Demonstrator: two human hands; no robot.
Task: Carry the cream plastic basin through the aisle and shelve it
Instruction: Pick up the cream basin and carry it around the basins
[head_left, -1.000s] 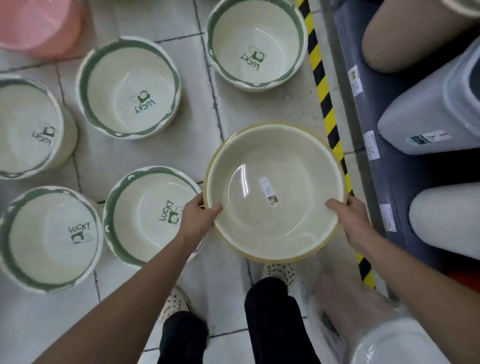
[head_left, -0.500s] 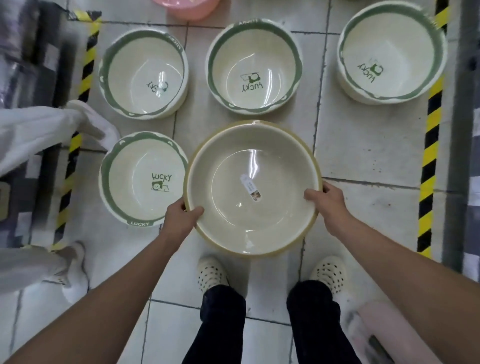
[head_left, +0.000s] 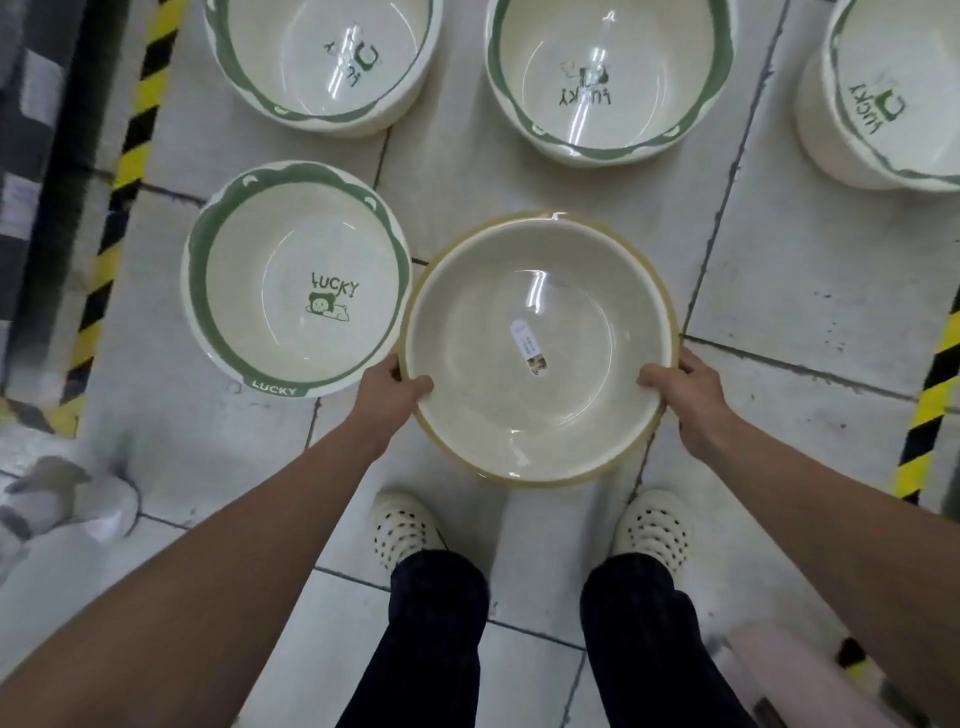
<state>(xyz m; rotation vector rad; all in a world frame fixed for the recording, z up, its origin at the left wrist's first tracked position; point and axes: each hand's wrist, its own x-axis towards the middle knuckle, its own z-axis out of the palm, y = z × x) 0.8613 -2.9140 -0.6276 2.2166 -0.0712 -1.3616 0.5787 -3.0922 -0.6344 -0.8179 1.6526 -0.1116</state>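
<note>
The cream plastic basin (head_left: 467, 353), round with a tan rim and a white sticker inside, is held level above the tiled floor in front of my legs. My left hand (head_left: 389, 392) grips its left rim, thumb over the edge into the bowl. My right hand (head_left: 683, 387) grips the right rim the same way. The basin is empty.
Several green-rimmed "LUCKY" basins stand on the floor: one (head_left: 296, 280) just left of the held basin, others (head_left: 322, 57) (head_left: 602, 78) (head_left: 883, 93) ahead. Yellow-black tape (head_left: 124, 150) (head_left: 930, 400) edges both sides of the aisle. A pink object (head_left: 789, 680) lies at bottom right, white wrapped goods (head_left: 57, 509) at left.
The view has swung left and moved nearer the floor basins. The held basin stays in both hands, now right beside the near "LUCKY" basin.
</note>
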